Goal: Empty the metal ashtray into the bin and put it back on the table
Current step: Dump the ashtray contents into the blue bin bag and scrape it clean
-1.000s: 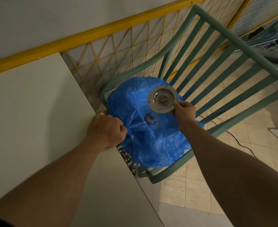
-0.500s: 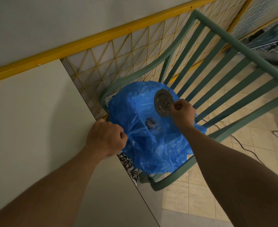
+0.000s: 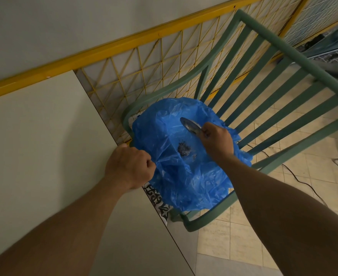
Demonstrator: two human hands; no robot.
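Observation:
My right hand (image 3: 217,139) grips the round metal ashtray (image 3: 190,125) by its rim and holds it tipped almost upside down over the blue plastic bin bag (image 3: 176,176). A small dark heap of ash (image 3: 184,150) lies in the bag just below the ashtray. My left hand (image 3: 129,166) is closed on the bag's near edge, at the corner of the pale table (image 3: 44,146). The bag rests on the seat of a green slatted chair (image 3: 263,92).
The table fills the left and lower part of the view, with a patterned edge (image 3: 158,202) beside the chair. A yellow wire grid fence (image 3: 154,64) stands behind. Beige floor tiles (image 3: 313,186) and a thin black cable (image 3: 295,176) lie to the right.
My right hand has turned the ashtray from face-up to tipped over, bowl facing down toward the bag. The ash heap in the bag looks larger. My left hand keeps its hold.

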